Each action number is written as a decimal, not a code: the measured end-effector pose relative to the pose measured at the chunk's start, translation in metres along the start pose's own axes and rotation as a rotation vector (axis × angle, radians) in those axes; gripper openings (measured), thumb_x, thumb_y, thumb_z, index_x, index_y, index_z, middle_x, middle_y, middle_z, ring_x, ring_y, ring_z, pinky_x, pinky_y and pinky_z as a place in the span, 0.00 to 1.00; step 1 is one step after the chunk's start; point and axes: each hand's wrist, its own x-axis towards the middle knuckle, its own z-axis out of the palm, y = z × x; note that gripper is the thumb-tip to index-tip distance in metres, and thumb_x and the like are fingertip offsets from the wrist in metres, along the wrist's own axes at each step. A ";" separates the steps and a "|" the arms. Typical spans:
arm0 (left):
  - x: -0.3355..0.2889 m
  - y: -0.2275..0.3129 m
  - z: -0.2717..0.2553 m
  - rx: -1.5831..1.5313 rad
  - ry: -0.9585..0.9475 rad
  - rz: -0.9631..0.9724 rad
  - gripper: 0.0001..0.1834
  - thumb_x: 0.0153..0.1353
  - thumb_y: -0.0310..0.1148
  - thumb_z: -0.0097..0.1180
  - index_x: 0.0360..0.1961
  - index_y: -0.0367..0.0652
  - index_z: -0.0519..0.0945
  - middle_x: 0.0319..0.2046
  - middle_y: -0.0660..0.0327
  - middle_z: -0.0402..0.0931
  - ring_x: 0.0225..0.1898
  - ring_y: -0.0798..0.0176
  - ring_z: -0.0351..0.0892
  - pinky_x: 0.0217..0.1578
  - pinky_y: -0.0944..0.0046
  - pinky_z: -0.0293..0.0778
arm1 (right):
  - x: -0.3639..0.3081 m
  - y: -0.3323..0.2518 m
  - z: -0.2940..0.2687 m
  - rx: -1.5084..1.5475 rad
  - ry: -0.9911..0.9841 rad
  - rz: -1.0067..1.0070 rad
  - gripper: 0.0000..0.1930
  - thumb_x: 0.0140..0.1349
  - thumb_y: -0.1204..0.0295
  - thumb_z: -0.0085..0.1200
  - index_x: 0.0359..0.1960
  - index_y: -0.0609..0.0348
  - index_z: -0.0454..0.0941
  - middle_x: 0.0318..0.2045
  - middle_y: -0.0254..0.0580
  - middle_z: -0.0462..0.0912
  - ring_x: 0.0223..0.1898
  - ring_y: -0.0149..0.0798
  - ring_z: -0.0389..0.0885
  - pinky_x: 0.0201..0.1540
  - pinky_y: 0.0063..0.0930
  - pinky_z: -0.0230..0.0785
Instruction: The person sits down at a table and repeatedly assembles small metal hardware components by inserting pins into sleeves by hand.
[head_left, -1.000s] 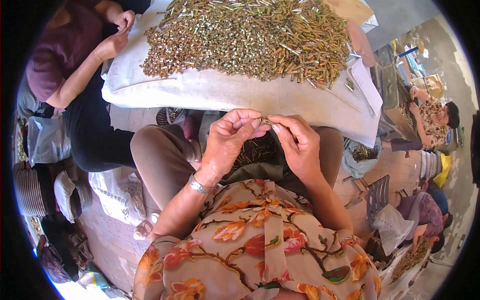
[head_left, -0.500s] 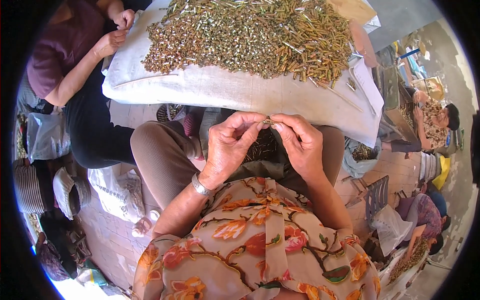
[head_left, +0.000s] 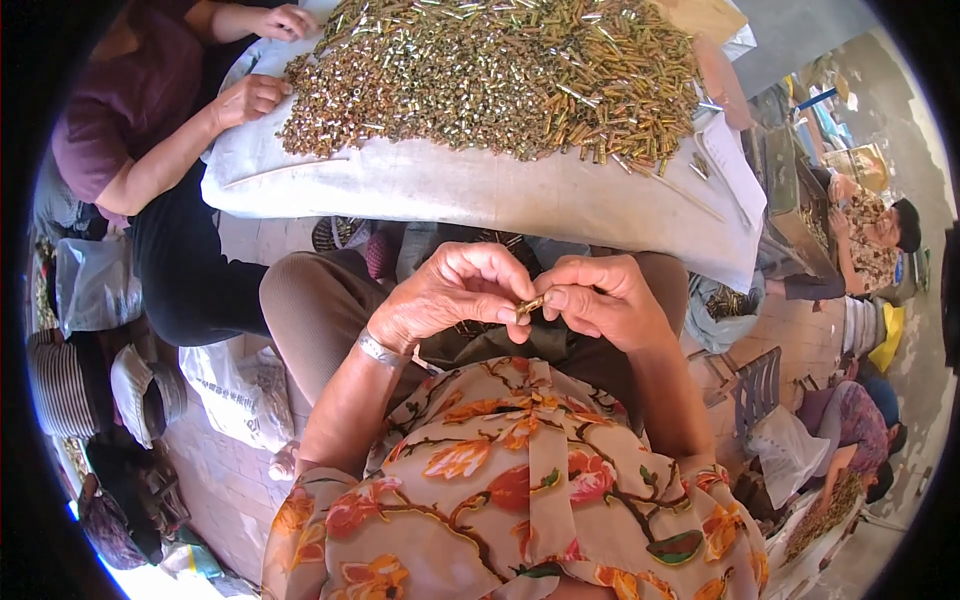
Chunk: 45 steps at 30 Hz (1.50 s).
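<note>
In front of my lap, my left hand (head_left: 455, 292) and my right hand (head_left: 610, 302) meet over a small gold-coloured metal cylinder (head_left: 530, 304). Thumb and fingers of each hand pinch one end of it, and its fine shape is too small to make out. Beyond my hands, a pale cloth-covered table (head_left: 450, 190) carries a wide heap of small metal parts. Short ring-like pieces (head_left: 400, 100) make up its left side, and longer gold-coloured cylinders (head_left: 620, 95) its right. Below my hands, a dark container between my knees is mostly hidden.
At the table's left, a co-worker's hand (head_left: 250, 100) touches the heap's edge. A thin stick (head_left: 285, 172) and a white paper pad (head_left: 735, 170) lie on the cloth. A bag of parts (head_left: 725, 315) stands right of my knee; a white plastic bag (head_left: 235, 395) rests on the floor.
Both my hands have come down toward my body, still pinching a small metal piece, now more in sight. The co-worker's hands have parted, and one has reached the heap.
</note>
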 end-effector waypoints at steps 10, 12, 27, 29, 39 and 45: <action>0.007 -0.025 -0.012 -0.190 0.135 0.040 0.09 0.58 0.25 0.60 0.41 0.36 0.79 0.31 0.57 0.81 0.29 0.62 0.83 0.33 0.66 0.80 | 0.009 0.017 0.001 0.199 0.093 0.105 0.10 0.66 0.70 0.50 0.41 0.64 0.80 0.23 0.31 0.76 0.15 0.19 0.62 0.16 0.14 0.50; 0.019 -0.019 -0.018 0.059 0.313 0.011 0.12 0.60 0.28 0.60 0.44 0.38 0.78 0.30 0.60 0.80 0.26 0.69 0.79 0.30 0.70 0.78 | 0.016 0.033 -0.012 0.481 0.112 0.087 0.13 0.68 0.64 0.47 0.38 0.63 0.76 0.21 0.31 0.74 0.14 0.21 0.62 0.14 0.15 0.47; 0.127 -0.027 -0.056 1.687 0.750 0.298 0.05 0.52 0.31 0.61 0.31 0.45 0.80 0.31 0.56 0.77 0.32 0.50 0.80 0.33 0.53 0.76 | 0.144 0.043 -0.115 -1.096 0.855 -0.189 0.10 0.52 0.71 0.63 0.30 0.66 0.81 0.23 0.53 0.81 0.24 0.43 0.79 0.32 0.34 0.70; 0.122 -0.028 -0.057 1.724 0.761 0.293 0.06 0.52 0.31 0.61 0.32 0.45 0.80 0.31 0.55 0.77 0.31 0.49 0.79 0.33 0.53 0.76 | 0.144 0.042 -0.114 -1.035 0.823 -0.147 0.09 0.51 0.72 0.63 0.31 0.66 0.81 0.24 0.56 0.81 0.25 0.46 0.80 0.33 0.35 0.71; 0.075 -0.024 -0.044 0.581 0.726 0.143 0.05 0.61 0.22 0.55 0.38 0.35 0.80 0.36 0.56 0.80 0.35 0.64 0.81 0.36 0.68 0.78 | 0.098 0.058 -0.102 -1.112 0.772 -0.421 0.07 0.58 0.76 0.55 0.38 0.62 0.77 0.29 0.47 0.79 0.27 0.46 0.77 0.32 0.34 0.68; 0.041 -0.029 -0.021 0.203 0.626 0.165 0.11 0.64 0.23 0.53 0.47 0.35 0.78 0.39 0.57 0.80 0.41 0.65 0.81 0.44 0.67 0.79 | 0.043 0.023 -0.041 -0.397 0.536 0.003 0.09 0.63 0.73 0.54 0.43 0.60 0.79 0.27 0.34 0.78 0.24 0.25 0.70 0.28 0.20 0.63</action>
